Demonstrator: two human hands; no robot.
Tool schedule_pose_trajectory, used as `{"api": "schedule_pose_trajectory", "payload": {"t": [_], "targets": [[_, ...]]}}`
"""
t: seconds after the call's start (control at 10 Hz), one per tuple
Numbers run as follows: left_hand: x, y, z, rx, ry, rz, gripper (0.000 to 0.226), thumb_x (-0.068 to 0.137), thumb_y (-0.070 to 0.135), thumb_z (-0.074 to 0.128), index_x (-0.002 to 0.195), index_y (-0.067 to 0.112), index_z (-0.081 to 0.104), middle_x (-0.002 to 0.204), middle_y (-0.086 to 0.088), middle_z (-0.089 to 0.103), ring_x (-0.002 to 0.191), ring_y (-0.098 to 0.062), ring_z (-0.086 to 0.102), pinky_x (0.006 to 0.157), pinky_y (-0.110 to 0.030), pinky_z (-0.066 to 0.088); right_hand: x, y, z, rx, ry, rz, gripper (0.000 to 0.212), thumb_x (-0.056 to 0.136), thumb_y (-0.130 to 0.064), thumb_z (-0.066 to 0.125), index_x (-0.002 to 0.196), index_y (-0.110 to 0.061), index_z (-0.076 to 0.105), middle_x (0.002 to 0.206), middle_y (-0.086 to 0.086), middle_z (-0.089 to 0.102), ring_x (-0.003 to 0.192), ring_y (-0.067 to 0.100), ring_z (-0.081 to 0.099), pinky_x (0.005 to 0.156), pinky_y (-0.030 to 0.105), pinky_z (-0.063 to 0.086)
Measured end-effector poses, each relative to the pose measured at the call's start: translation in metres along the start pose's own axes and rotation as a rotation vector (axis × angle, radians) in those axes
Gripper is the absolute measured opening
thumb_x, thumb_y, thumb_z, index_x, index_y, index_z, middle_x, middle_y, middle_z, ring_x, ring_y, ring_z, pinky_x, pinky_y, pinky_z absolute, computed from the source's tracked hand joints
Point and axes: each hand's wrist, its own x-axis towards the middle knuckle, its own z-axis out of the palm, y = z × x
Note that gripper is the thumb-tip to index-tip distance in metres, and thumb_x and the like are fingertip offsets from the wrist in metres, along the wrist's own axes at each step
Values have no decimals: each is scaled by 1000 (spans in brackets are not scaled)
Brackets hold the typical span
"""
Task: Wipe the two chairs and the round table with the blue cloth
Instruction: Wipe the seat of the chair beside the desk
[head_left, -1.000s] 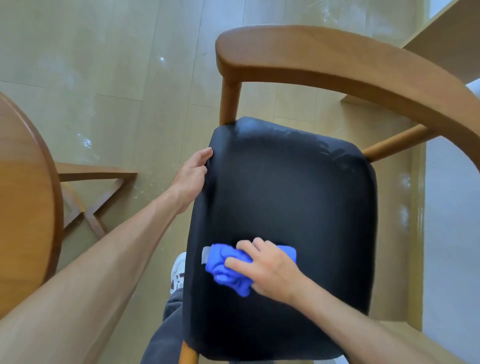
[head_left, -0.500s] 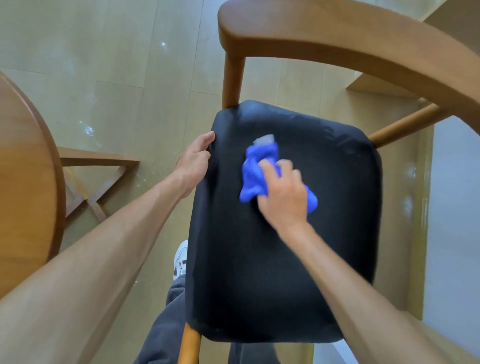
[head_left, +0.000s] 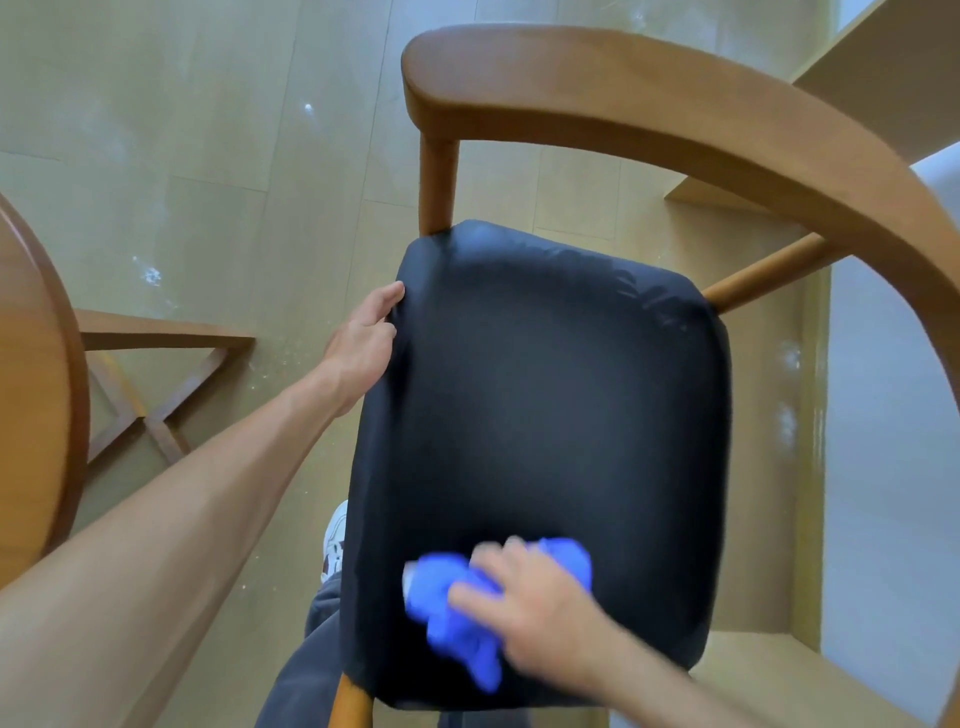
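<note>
A wooden chair with a curved backrest (head_left: 649, 98) and a black padded seat (head_left: 545, 395) stands below me. My right hand (head_left: 535, 608) presses a crumpled blue cloth (head_left: 447, 613) onto the near part of the seat; the hand is blurred with motion. My left hand (head_left: 363, 338) grips the seat's left edge, thumb on top and fingers hidden under the rim. The round wooden table (head_left: 31, 374) shows at the left edge of the view. Only one chair is in view.
The table's crossed wooden base (head_left: 156, 364) rests on the pale tiled floor (head_left: 182, 156) left of the chair. My dark trouser leg (head_left: 306, 660) and a white shoe (head_left: 335, 535) are beside the seat's front left corner. A light wooden unit (head_left: 883, 78) stands at the right.
My right hand has swept the blue cloth from the seat's far middle back to its near edge. The left hand has kept its grip on the seat's left side.
</note>
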Motion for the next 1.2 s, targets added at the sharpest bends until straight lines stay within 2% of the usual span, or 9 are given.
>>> {"api": "schedule_pose_trajectory", "payload": {"t": [0.1, 0.3, 0.5, 0.6, 0.8, 0.9, 1.0, 1.1, 1.2], "targets": [[1, 1, -1, 3, 1, 4, 67, 88, -5, 26, 146, 26, 39, 150, 14, 38, 140, -4, 30, 120, -31, 19, 7, 108, -17, 304, 365, 553, 52, 46, -1, 69, 96, -16, 72, 95, 12, 63, 62, 30, 53, 53, 34, 50], [1, -2, -3, 4, -10, 17, 65, 90, -4, 27, 145, 29, 40, 149, 17, 39, 139, -1, 31, 120, -30, 19, -28, 245, -22, 550, 666, 1512, 48, 81, -10, 55, 127, -23, 53, 123, 16, 47, 108, 38, 51, 87, 36, 41], [0, 1, -5, -9, -22, 13, 64, 91, -4, 29, 145, 28, 41, 149, 17, 39, 138, -1, 31, 119, -27, 19, 17, 243, -26, 648, 720, 1812, 46, 87, -18, 55, 132, -22, 47, 128, 14, 45, 108, 38, 54, 89, 38, 41], [1, 3, -8, -18, -28, 5, 63, 91, -4, 29, 144, 27, 43, 148, 14, 41, 138, -3, 33, 119, -32, 22, 60, 241, -52, 684, 664, 1804, 46, 86, -15, 53, 131, -19, 45, 131, 14, 41, 106, 40, 54, 86, 40, 42], [-1, 7, -8, -147, -20, -8, 62, 89, -11, 29, 142, 17, 44, 145, 10, 46, 131, -1, 40, 113, -26, 30, 195, 188, -101, 634, 486, 1176, 51, 82, -14, 53, 132, -21, 44, 127, 11, 41, 101, 33, 50, 72, 37, 38], [-1, 10, -9, -239, 0, -44, 54, 92, -9, 30, 137, 18, 44, 139, 8, 53, 113, 4, 53, 95, -20, 42, 176, 181, -98, 677, 459, 1004, 55, 84, -18, 57, 137, -23, 43, 128, 8, 41, 101, 29, 49, 78, 39, 45], [-2, 11, -7, -181, -30, -48, 59, 94, -6, 30, 148, 17, 29, 147, 11, 44, 128, -4, 44, 111, -28, 33, 122, 167, -76, 586, 379, 857, 58, 79, -17, 59, 135, -27, 46, 130, 3, 41, 103, 28, 48, 77, 36, 43], [-7, 17, 1, -84, -5, -19, 55, 99, 5, 34, 151, 19, 23, 153, 10, 36, 133, -4, 35, 113, -26, 24, 82, 146, -65, 927, 462, 979, 63, 79, -26, 62, 136, -41, 39, 132, -12, 34, 112, 15, 47, 86, 31, 46], [-16, 30, 19, 167, 149, 64, 52, 99, 21, 43, 149, 21, 29, 149, 0, 38, 136, -16, 34, 112, -33, 27, 46, 156, -68, 1393, 647, 931, 67, 79, -36, 67, 134, -57, 35, 134, -26, 37, 117, -9, 45, 91, 14, 42]]}}
